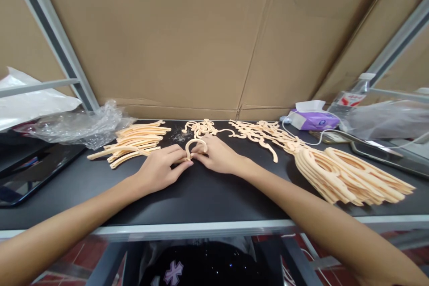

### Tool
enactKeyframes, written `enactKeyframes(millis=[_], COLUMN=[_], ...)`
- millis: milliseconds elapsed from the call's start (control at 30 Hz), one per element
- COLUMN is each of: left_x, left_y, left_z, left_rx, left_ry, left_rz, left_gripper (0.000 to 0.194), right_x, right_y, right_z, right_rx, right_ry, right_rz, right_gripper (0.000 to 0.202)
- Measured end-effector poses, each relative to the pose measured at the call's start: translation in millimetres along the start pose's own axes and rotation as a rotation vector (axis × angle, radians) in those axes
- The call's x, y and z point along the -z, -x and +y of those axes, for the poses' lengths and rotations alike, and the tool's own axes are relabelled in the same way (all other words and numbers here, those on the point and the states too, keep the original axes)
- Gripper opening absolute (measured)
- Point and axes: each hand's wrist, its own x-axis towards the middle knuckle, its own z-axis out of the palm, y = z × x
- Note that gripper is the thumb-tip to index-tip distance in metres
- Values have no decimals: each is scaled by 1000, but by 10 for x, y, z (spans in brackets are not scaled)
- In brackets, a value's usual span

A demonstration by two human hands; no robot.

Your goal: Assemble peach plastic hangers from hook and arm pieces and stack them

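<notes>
A pale cream curved piece with a hook-shaped end [196, 142] is held between both hands over the dark tabletop [208, 201]. My left hand [160, 167] pinches it from the left, thumb against fingers. From the right, my right hand [217, 154] grips it with bent fingers, partly behind the hook. Beside my left hand lies a stack of long, slim cream strips [137, 138]. Just beyond my right hand sits a small heap of curly cream bits [206, 126]. The piece's lower part is hidden by my fingers.
To the right are a spread of joined curly pieces [258, 132] and a thick stack of cream curved pieces [348, 174]. Behind stand a purple tissue pack [313, 119] and a bottle [351, 96]. Crumpled clear plastic [83, 123] and a dark tablet [36, 167] lie left; cardboard [174, 35] backs the table.
</notes>
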Motion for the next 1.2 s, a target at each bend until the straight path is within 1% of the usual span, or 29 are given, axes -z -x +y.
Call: enactKeyframes(millis=[67,133,200,267,333,433,500,567,667,767,867,933,1000,1100,1200], left_x=[0,3,10,20,31,38,35,31,26,15,3,4,16,39,45], left_y=[-6,-15,-28,-43,-59,-76,-83,-89,-94,-92,-86,-85,-88,-96,-99], left_z=[-15,-34,-51,-56,-51,-38,-36,-40,-49,-62,-73,-69,-52,-18,-1], left_rx=[-13,-19,-1,42,98,193,253,277,256,230,225,216,196,174,188], left_ry=[56,101,109,93,88,150,195,196,164,135,81,42,22,55,62], left_rz=[-8,4,22,27,15,-12,-13,-18,-36,4,9,-32,-83,-152,-178], left_gripper=[21,21,22,22,20,19,19,22,24,22,23,25,28,32,33], right_x=[43,122,220,316,397,476,503,516,524,521,508,504,513,542,565], right_y=[25,52,74,87,91,96,104,115,129,132,132,134,134,124,111], right_z=[39,61,47,1,-57,-123,-141,-144,-141,-146,-156,-166,-178,-197,-209], right_rx=[-12,-27,-83,-152,-190,-229,-232,-215,-200,-169,-161,-190,-229,-250,-212], right_ry=[-6,-58,-139,-192,-214,-209,-205,-218,-257,-282,-266,-243,-254,-332,-399], right_rz=[-11,-45,-85,-114,-138,-197,-244,-285,-342,-372,-355,-321,-309,-350,-403], right_gripper=[26,25,23,22,22,24,26,31,43,51,47,41,39,41,36])
